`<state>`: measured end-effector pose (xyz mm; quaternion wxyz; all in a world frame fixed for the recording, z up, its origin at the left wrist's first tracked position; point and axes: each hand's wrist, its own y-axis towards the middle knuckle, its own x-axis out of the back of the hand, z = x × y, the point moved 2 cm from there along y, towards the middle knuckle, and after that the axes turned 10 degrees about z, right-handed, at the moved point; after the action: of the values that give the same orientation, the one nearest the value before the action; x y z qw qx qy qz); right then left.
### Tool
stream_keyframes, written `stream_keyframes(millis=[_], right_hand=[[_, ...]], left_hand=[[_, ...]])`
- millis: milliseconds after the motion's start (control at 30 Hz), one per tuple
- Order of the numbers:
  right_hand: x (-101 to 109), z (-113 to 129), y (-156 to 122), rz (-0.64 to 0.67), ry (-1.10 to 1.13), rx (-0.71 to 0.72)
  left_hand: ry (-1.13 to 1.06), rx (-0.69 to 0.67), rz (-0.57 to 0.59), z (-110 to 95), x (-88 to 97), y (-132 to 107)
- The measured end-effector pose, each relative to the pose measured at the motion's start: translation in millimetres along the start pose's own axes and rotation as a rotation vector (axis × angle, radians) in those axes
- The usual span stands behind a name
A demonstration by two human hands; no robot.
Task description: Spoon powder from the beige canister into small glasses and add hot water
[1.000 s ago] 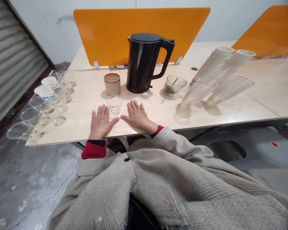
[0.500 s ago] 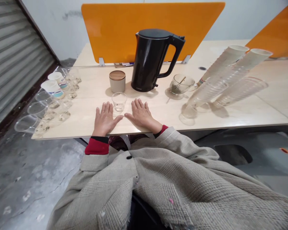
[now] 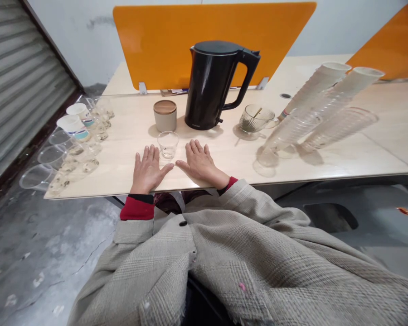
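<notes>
My left hand (image 3: pixel 147 169) lies flat and open on the pale wooden table (image 3: pixel 122 181), close to its front edge. Flat beside it rests my right hand (image 3: pixel 201 164), also open, its thumb pointing toward the left thumb. Just beyond the thumbs stands a small clear plastic cup (image 3: pixel 168 144), upright, between the two hands and held by neither. Behind the cup are a beige canister (image 3: pixel 165 118) with a wooden lid and a black electric kettle (image 3: pixel 209 86), handle to the right. A ribbed glass cup (image 3: pixel 255 120) right of the kettle holds dark bits and a thin stick.
Tall leaning stacks of clear and white cups (image 3: pixel 306 113) stand at the right. Along the left edge are several clear cups (image 3: pixel 52 158) with dark bits in them, and two white printed cups (image 3: pixel 74 126). An orange divider (image 3: pixel 156 45) rises behind the kettle.
The view has shifted very slightly. Both hands and the things on the table stay where they were.
</notes>
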<state>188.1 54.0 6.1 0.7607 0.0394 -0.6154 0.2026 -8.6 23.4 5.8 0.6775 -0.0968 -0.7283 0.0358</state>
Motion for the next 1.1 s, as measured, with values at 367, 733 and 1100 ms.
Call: stream_keyframes(millis=[367,733,1100], right_hand=[[-3.4,-2.8,3.1,-0.012,0.009,0.003],[-0.9,-1.0,3.7,0.002,0.022,-0.011],[37.0,-63.3,-11.4,-0.599,0.287,0.018]], left_hand=[[0.02,-0.003,-0.005,0.4,-0.5,0.4],[-0.041,-0.019,-0.017,2.2,-1.0,1.5],[-0.041,-0.043,-0.05,5.3,-1.0,5.6]])
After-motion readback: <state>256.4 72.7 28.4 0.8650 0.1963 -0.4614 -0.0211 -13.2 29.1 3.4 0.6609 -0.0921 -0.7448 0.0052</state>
